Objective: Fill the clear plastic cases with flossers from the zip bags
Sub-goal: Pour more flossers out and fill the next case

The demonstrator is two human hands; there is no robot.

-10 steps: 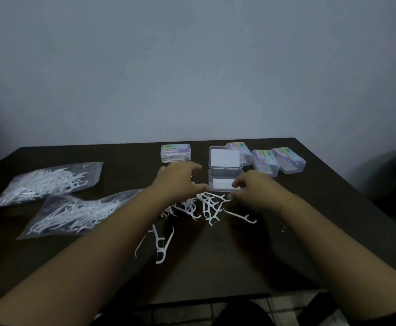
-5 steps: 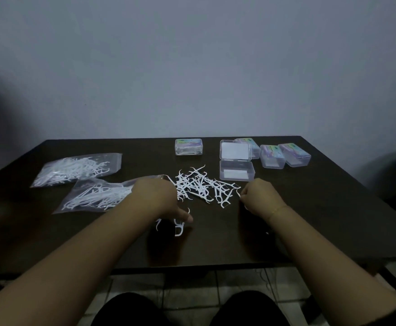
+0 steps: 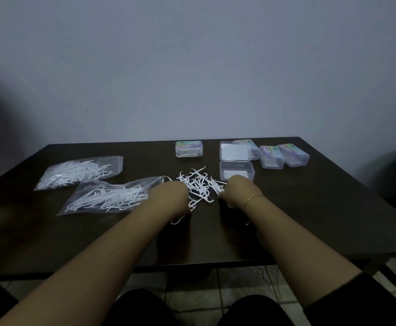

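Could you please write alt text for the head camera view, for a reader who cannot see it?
A person's left hand and right hand reach into a loose pile of white flossers on a dark table, just before an open clear case. Two zip bags of flossers lie to the left; closed cases line the far edge.

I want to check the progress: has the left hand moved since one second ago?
Yes. The left hand drew back from beside the open case toward the person, to the near left edge of the loose flossers.

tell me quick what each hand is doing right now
Left hand: on the flossers, grip cannot be told.
Right hand: fingers hidden, cannot be told.
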